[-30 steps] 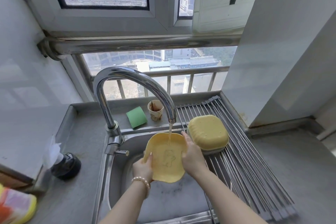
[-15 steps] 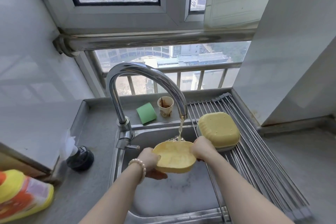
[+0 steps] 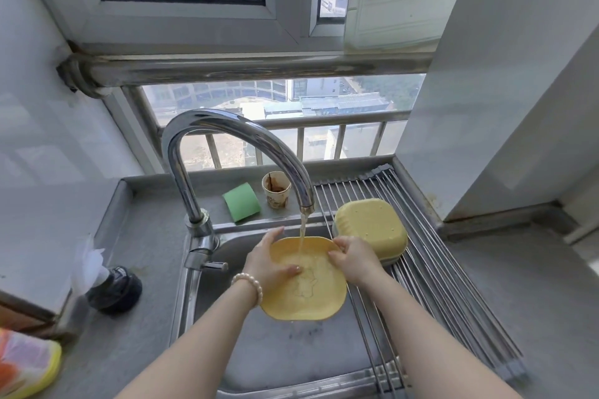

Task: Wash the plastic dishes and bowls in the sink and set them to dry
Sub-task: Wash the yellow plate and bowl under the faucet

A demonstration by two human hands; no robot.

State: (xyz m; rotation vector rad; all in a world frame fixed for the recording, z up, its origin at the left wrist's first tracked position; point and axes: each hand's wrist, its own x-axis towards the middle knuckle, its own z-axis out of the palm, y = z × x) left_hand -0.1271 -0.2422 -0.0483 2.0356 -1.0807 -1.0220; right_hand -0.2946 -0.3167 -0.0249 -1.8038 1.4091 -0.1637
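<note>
Over the steel sink (image 3: 207, 327), a person holds a yellow plate (image 3: 308, 288) face up beneath the faucet (image 3: 233, 129), and a thin stream of water (image 3: 302, 233) lands near the plate's far edge. The left hand (image 3: 269, 264) grips the plate at its nine o'clock rim, fingers curled behind the edge and the thumb laid across the inner face; a pearl bracelet (image 3: 251, 282) circles that wrist. The right hand (image 3: 355, 256) pinches the rim at about two o'clock, fingers folded over the edge. An outline drawing shows faintly on the plate's centre. At three o'clock from the plate, a yellow bowl (image 3: 371, 230) sits upside down on the roll-up drying rack (image 3: 453, 295), just beside the right hand. On the ledge behind the basin, at twelve o'clock, stand a stained paper cup (image 3: 276, 189) and, to its left, a green sponge (image 3: 241, 202). Toward nine o'clock on the counter rests a dark round object (image 3: 113, 290) with clear plastic above it, and a yellow-and-orange bottle (image 3: 26, 363) lies at the lower left edge.
</note>
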